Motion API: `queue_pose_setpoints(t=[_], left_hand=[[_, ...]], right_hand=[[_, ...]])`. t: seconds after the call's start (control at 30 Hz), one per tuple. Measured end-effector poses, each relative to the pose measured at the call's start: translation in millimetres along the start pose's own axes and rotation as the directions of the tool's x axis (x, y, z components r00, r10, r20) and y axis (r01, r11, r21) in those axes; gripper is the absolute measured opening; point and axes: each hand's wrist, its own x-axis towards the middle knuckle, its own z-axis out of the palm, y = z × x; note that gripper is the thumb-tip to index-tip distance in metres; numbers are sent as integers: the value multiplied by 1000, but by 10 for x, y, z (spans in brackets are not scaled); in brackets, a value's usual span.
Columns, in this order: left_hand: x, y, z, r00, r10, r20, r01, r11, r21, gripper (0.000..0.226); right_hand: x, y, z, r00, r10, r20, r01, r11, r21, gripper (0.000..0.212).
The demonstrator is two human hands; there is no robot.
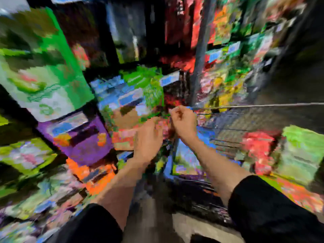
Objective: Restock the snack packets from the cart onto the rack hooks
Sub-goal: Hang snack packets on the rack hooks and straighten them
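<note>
The whole head view is badly blurred and blocky. My right hand (184, 121) is pinched shut at the tip of a long wire rack hook (245, 106) that runs off to the right. A reddish snack packet (162, 128) sits between my two hands, its top edge at my right fingertips. My left hand (149, 137) is just left of it, back towards me, fingers lost in the blur. Behind the hands hang more packets (129, 102) in green, blue and brown.
A large green bag (52, 76) and a purple packet (82, 137) hang on the left. A grey upright post (199, 55) divides the rack. The wire cart (229, 132) at right holds red packets (257, 148) and green packets (301, 151).
</note>
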Motion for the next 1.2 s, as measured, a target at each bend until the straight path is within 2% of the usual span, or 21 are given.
queue_pose_setpoints(t=[0.1,0.17,0.27,0.33,0.4,0.47,0.53,0.6,0.77,0.9,1.0,1.1,1.13,1.2], left_hand=[[51,482,922,966,78,247,-62,996,-71,27],[6,759,1498,893,184,411,-133,980,-150,34],[-137,1174,2235,774,296,559,-184,951,-249,41],[-230,1448,2608,691,348,634,-194,934,-301,37],[-306,1660,2932,623,378,685,-200,923,-328,32],[-334,1820,3222,578,410,706,-251,912,-324,38],[-290,1969,3504,546,438,714,-292,898,-327,43],[-169,2141,3759,534,444,719,-302,895,-328,40],[126,2463,4320,527,391,755,-291,917,-272,44],[226,2603,4699,521,396,756,-334,910,-246,39],[309,2689,4905,546,420,725,-340,902,-266,41],[450,2809,5099,553,439,708,-402,885,-235,43],[515,2857,5182,540,453,709,-442,870,-219,43],[633,2966,5358,497,489,717,-488,840,-235,44]], right_hand=[[119,759,-793,981,120,-155,-127,991,-42,28],[103,1196,-1325,948,230,-221,-248,967,-59,27],[-24,1921,-2087,889,367,-275,-417,897,-151,21],[-119,2423,-2587,814,483,-322,-559,803,-206,16],[-209,2904,-3058,710,582,-397,-688,692,-218,27],[-221,3035,-3423,647,617,-447,-754,602,-261,31],[-153,3055,-3691,655,616,-437,-755,544,-366,22],[5,3165,-3899,683,611,-400,-729,531,-432,24],[435,3697,-4139,743,622,-249,-639,545,-543,61],[703,4071,-4232,812,569,-127,-485,537,-690,73],[712,4254,-4288,823,556,-116,-430,476,-767,62],[582,4340,-4342,886,455,-90,-281,371,-885,32],[521,4342,-4360,901,429,-66,-242,370,-897,24],[382,4312,-4400,914,404,-30,-222,438,-871,15]])
